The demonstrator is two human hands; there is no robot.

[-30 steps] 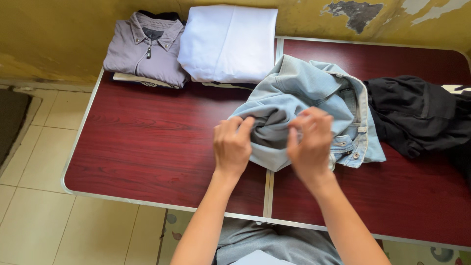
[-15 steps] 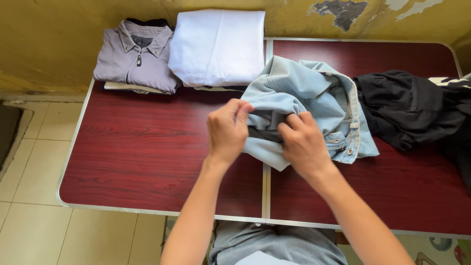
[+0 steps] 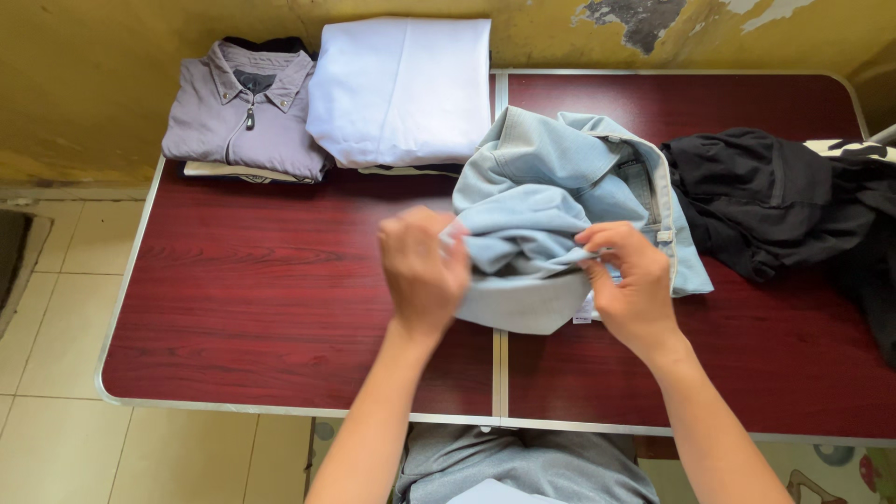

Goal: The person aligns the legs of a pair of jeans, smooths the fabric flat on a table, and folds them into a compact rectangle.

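A crumpled light blue denim jacket (image 3: 560, 201) lies in the middle of the dark red folding table (image 3: 271, 299). My left hand (image 3: 422, 266) grips the jacket's left edge, fingers closed on the cloth. My right hand (image 3: 635, 285) pinches a fold of the denim near its lower right side. Both hands are at the jacket's near edge, a hand's width apart.
A folded lilac zip shirt (image 3: 243, 112) and a folded white garment (image 3: 401, 89) sit at the table's back left against the yellow wall. A heap of black clothing (image 3: 784, 201) lies at the right. Tiled floor (image 3: 56, 308) is to the left.
My hands have moved apart along the jacket's near edge, the right one to the right. The denim between them has been pulled and spread out, covering the dark inner fold seen before.
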